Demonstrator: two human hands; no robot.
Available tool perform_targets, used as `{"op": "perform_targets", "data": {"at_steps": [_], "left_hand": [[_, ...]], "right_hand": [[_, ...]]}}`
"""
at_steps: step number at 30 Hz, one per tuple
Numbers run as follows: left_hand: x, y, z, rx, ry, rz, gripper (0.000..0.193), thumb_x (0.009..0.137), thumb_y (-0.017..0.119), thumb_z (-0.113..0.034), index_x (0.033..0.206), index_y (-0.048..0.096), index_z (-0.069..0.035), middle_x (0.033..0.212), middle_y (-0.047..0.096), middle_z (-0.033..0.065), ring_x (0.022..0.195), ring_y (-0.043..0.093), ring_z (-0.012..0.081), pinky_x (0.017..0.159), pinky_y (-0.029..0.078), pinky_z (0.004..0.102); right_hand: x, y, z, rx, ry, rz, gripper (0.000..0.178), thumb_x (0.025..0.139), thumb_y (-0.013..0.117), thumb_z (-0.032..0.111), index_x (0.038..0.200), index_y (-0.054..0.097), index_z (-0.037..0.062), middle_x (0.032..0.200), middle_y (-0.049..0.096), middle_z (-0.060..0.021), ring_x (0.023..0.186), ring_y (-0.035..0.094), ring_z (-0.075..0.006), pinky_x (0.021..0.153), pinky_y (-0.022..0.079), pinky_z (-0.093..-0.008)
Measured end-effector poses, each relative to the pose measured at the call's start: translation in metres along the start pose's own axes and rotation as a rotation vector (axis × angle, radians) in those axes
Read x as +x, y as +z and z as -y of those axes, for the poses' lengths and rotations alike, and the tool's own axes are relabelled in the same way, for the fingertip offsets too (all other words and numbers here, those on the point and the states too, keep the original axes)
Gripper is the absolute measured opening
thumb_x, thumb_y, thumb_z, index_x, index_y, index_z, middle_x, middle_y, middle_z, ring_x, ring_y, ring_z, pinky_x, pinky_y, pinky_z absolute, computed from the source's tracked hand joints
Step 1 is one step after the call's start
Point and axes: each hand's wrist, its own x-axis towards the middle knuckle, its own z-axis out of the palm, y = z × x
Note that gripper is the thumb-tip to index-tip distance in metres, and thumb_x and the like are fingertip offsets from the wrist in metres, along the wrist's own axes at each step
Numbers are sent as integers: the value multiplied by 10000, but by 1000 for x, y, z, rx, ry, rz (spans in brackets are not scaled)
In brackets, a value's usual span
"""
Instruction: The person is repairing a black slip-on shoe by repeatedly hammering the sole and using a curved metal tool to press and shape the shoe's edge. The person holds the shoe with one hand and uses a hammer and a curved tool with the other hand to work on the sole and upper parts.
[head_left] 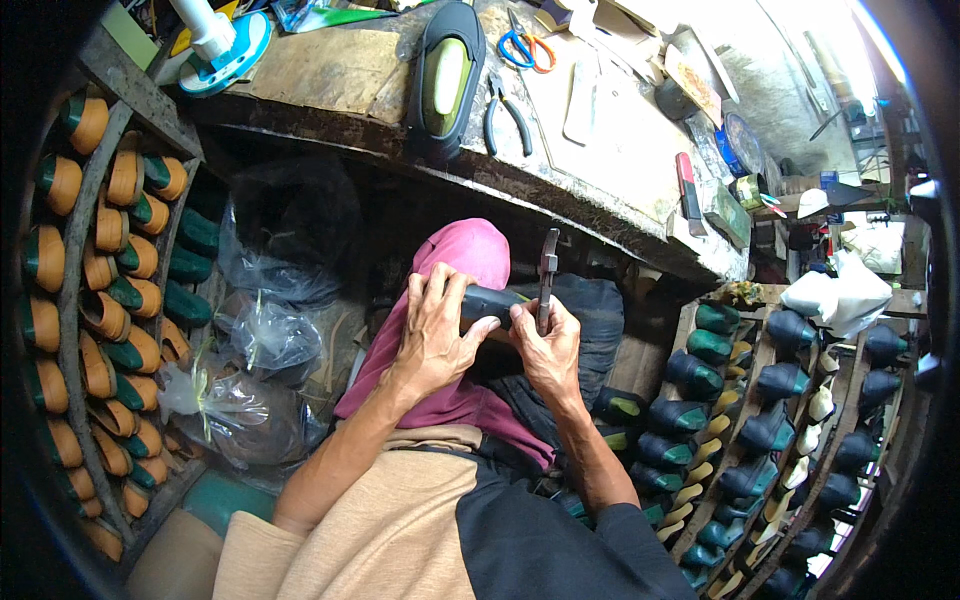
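A dark shoe (486, 304) lies crosswise over my lap, its far end hidden by my fingers. My left hand (437, 325) is closed round the left part of it, with the thumb along its near side. Closed on dark metal lasting pincers (547, 272), my right hand (549, 352) is at the shoe's right end. The pincers stand nearly upright, narrow tip pointing away from me; their lower part is hidden in the fingers. Pink cloth (468, 250) covers my left leg beneath the shoe.
Ahead runs a workbench (340, 65) carrying a dark shoe (446, 75), pliers (506, 118), scissors (526, 50) and a red-handled knife (689, 193). Racks of orange-and-green shoes (125, 235) stand left, racks of dark shoes (690, 375) right. Plastic bags (240, 415) lie at the left.
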Motion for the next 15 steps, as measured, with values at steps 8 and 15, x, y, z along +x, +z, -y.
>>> {"op": "perform_targets", "data": {"at_steps": [8,15], "left_hand": [[-1,0,-2,5,-11,8,544,874,915,-216,1322,659,-44,1255,586,181,1132,558,411,1047,478,523],[-9,-3,-5,-1,-5,2,539,891,909,-253,1329,672,-44,1254,596,176,1137,557,406,1043,482,524]], "right_hand": [[4,-11,11,63,120,35,184,1083,805,180,991,716,47,791,663,29,656,538,-25,573,420,-237],[94,-87,37,-483,-321,-378,236,1014,813,184,1072,747,-35,734,588,-30,689,531,-141,650,482,-366]]}}
